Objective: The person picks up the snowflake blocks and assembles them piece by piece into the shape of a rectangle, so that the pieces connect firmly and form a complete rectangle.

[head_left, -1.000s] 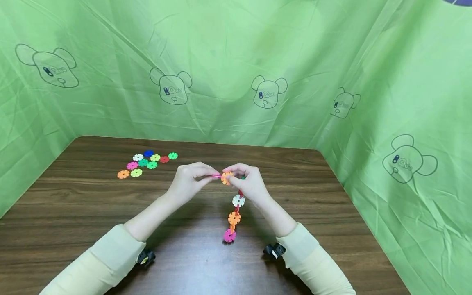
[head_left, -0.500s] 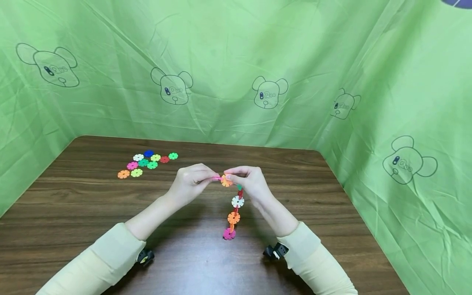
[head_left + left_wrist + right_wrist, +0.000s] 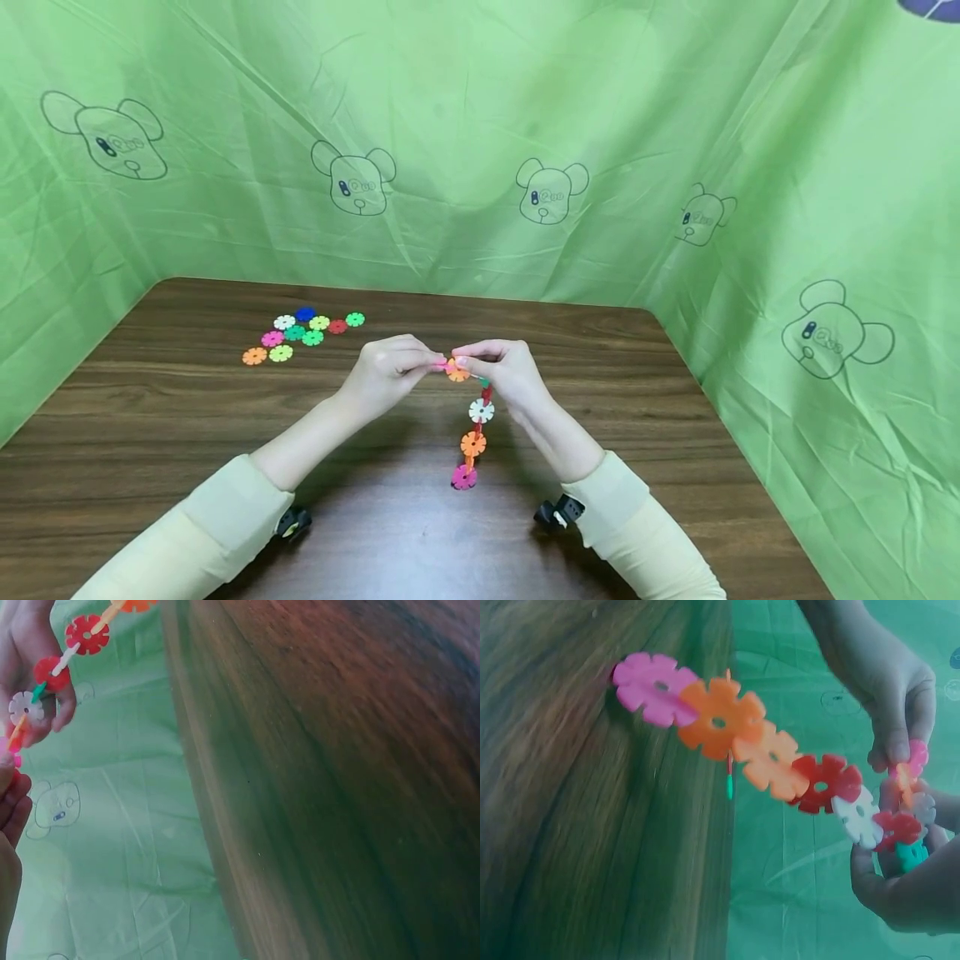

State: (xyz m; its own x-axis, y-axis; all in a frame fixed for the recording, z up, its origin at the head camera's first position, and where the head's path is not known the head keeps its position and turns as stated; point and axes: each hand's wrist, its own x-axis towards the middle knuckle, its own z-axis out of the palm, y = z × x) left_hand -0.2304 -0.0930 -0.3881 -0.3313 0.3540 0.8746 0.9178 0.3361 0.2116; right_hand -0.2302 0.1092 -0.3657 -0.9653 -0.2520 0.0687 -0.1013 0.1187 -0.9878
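Note:
Above the table, my left hand [image 3: 392, 368] pinches a pink notched plastic disc [image 3: 448, 365] between thumb and fingers. That disc meets an orange notched disc [image 3: 457, 373], which my right hand [image 3: 510, 375] pinches at its edge. From the right hand a chain of interlocked discs hangs down: green, red, a white disc [image 3: 482, 411], red, an orange disc [image 3: 473, 443], another orange, and a pink end disc [image 3: 463, 477] low over the table. In the right wrist view a red disc [image 3: 826, 784] shows mid-chain. Fingers partly hide the upper discs.
Loose notched discs lie at the back left of the wooden table [image 3: 187, 417], among them a blue disc [image 3: 305, 314], a red disc [image 3: 337, 327] and an orange disc [image 3: 254, 357]. A green curtain [image 3: 450, 100] with printed bear heads stands behind and at both sides.
The pink disc in my left hand has come further over the orange disc. Both hands stay nearly in place, while the hanging chain has shifted slightly left.

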